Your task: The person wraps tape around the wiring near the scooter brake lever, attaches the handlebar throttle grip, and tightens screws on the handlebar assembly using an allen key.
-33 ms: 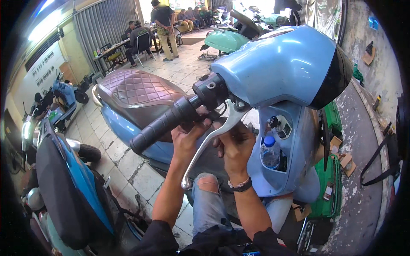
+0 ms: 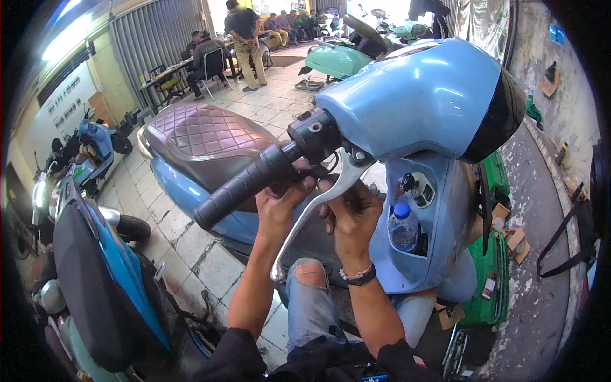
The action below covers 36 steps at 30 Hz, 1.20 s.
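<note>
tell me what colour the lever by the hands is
The lever is silver, showing best in the head view.

The scene is viewed from the wearer's head through the left one of two side-by-side fisheye cameras, tilted down and faced forward. The forearms [image 2: 253, 290] are brought in from six o'clock. The left hand [image 2: 279, 213], right hand [image 2: 354, 221] and brake lever [image 2: 345, 180] are seen near the centre, at close range. The scooter's headlight cowl [image 2: 407, 99] is shown large toward two o'clock; a standing person [image 2: 242, 28] is placed far off at eleven.
</note>
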Each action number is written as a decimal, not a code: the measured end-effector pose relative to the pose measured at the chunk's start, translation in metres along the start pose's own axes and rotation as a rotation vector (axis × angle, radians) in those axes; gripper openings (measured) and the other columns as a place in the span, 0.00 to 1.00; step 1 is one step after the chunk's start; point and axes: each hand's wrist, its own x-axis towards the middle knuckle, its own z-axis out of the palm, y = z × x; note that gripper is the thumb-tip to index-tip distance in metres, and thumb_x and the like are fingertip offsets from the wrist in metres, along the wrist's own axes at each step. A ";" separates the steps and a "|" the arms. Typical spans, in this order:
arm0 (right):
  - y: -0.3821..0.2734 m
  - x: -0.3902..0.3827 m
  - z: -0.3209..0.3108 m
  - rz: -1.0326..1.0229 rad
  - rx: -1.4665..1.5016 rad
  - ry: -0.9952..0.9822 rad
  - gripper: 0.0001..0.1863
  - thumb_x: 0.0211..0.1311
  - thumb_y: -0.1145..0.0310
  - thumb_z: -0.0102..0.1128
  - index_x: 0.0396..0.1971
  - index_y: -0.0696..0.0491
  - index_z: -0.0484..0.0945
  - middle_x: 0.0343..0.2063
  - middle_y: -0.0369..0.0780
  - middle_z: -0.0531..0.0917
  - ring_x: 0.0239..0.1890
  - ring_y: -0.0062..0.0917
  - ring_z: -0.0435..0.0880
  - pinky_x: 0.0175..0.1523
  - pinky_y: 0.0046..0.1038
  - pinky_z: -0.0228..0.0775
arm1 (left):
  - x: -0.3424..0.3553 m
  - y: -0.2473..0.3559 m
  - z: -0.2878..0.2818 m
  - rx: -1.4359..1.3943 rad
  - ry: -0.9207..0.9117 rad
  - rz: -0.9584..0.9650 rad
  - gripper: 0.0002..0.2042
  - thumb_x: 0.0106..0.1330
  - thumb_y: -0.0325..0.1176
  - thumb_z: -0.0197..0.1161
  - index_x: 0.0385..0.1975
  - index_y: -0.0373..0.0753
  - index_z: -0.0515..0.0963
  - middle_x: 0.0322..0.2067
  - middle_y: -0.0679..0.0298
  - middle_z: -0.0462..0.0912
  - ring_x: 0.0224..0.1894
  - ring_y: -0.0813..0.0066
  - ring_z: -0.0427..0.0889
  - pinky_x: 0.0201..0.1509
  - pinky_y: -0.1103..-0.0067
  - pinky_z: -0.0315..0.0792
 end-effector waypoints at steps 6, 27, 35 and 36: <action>-0.006 0.004 0.001 0.072 0.074 0.038 0.11 0.63 0.69 0.72 0.39 0.60 0.85 0.19 0.36 0.83 0.13 0.13 0.74 0.15 0.17 0.56 | 0.002 -0.003 -0.003 -0.045 -0.045 -0.019 0.19 0.58 0.21 0.70 0.50 0.35 0.77 0.42 0.61 0.85 0.44 0.72 0.84 0.51 0.75 0.79; -0.009 0.017 -0.022 -0.411 -0.198 -0.247 0.08 0.59 0.78 0.72 0.40 0.58 0.88 0.35 0.38 0.87 0.29 0.15 0.82 0.29 0.17 0.71 | -0.010 0.008 0.003 0.031 0.094 0.142 0.21 0.64 0.22 0.71 0.56 0.34 0.73 0.43 0.59 0.85 0.45 0.70 0.86 0.47 0.77 0.83; -0.032 0.017 -0.034 -0.499 -0.508 -0.439 0.13 0.53 0.78 0.75 0.41 0.54 0.90 0.41 0.41 0.89 0.38 0.25 0.88 0.41 0.25 0.81 | -0.012 0.022 0.005 0.076 0.087 0.088 0.22 0.63 0.21 0.72 0.56 0.34 0.74 0.48 0.55 0.85 0.49 0.67 0.86 0.53 0.71 0.84; -0.033 0.018 -0.034 -0.551 -0.549 -0.450 0.14 0.52 0.78 0.76 0.40 0.54 0.90 0.40 0.41 0.89 0.38 0.26 0.89 0.41 0.26 0.81 | -0.013 0.025 0.007 0.081 0.099 0.094 0.19 0.64 0.22 0.71 0.54 0.33 0.75 0.46 0.56 0.85 0.48 0.68 0.86 0.51 0.72 0.84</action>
